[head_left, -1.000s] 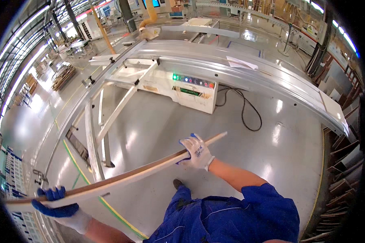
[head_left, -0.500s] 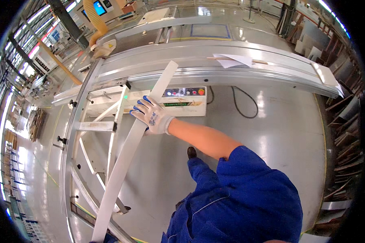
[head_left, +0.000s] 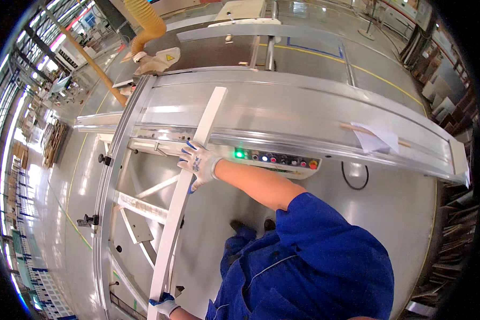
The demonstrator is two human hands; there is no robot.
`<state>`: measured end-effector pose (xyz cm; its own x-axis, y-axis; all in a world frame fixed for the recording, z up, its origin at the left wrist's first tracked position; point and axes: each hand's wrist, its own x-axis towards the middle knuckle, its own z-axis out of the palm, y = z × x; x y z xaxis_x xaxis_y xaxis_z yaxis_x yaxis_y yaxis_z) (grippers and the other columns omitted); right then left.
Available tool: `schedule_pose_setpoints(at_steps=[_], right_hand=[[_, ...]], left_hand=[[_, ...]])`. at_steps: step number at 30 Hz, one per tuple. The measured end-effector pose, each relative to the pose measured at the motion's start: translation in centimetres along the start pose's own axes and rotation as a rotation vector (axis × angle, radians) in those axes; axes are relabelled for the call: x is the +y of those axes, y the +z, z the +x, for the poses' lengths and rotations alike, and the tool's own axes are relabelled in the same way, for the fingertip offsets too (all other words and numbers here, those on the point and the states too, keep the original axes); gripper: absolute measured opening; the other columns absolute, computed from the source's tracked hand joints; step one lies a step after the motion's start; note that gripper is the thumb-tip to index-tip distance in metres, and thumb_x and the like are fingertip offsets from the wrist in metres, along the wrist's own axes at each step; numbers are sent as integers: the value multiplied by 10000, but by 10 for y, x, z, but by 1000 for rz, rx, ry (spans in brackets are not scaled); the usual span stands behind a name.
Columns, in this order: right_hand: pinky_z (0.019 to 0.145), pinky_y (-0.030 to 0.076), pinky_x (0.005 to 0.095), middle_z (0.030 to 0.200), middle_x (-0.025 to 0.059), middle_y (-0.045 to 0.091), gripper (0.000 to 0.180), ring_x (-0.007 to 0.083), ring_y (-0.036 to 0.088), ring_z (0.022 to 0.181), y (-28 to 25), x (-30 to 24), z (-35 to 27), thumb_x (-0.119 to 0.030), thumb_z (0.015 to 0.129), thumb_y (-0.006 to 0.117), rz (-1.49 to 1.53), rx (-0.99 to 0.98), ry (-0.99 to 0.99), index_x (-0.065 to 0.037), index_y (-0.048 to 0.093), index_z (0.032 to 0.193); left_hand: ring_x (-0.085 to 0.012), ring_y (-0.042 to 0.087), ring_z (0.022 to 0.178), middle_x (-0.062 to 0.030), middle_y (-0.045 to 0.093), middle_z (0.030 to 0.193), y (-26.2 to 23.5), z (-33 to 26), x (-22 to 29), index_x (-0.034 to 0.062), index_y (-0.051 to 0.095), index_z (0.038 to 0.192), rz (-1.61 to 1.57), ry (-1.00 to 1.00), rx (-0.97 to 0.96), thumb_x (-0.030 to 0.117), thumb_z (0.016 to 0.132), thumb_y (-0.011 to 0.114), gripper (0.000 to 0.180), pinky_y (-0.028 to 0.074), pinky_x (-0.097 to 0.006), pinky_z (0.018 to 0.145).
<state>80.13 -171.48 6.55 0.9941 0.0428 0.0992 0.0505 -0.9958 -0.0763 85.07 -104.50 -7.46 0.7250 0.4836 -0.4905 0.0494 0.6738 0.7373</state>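
Note:
A long white strip of board runs from the lower left up to the machine's metal table, its far end over the table's surface. My right hand, in a white and blue work glove, grips it partway along, fingers over the far side and thumb on the near side. Close to its near end, at the bottom of the picture, my left hand in a similar glove closes round the strip. Part of that hand is hidden behind the strip.
The silver sliding table spans ahead, with a paper sheet on its right part. Below its edge sits a control panel with lit buttons. A metal frame stands left. A yellow hose hangs behind; stacked boards line the right.
My left hand has come into view on the strip's near end. The view has shifted, with the table and panel lower and farther right. My right hand keeps its grip; the strip stands steeper.

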Motion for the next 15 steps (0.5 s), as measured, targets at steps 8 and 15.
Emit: schedule_pose_setpoints(at_steps=[8, 15], right_hand=[[1239, 122, 545, 1606, 185, 334, 996, 391, 237, 1511, 61, 100, 135, -764, 807, 584, -40, -87, 55, -93, 415, 1523], [1194, 214, 535, 1399, 173, 526, 909, 368, 382, 1397, 91, 155, 218, -757, 782, 614, -5, -34, -4, -42, 567, 1342]], left_hand=[[-340, 670, 1076, -180, 697, 1193, 80, 87, -114, -9, 640, 1208, 106, -44, -163, 455, 970, 587, 525, 535, -431, 968], [-360, 571, 1242, -213, 600, 1364, 142, 108, -144, -34, 539, 1374, 168, -233, -256, 515, 1005, 466, 665, 408, -456, 1118]])
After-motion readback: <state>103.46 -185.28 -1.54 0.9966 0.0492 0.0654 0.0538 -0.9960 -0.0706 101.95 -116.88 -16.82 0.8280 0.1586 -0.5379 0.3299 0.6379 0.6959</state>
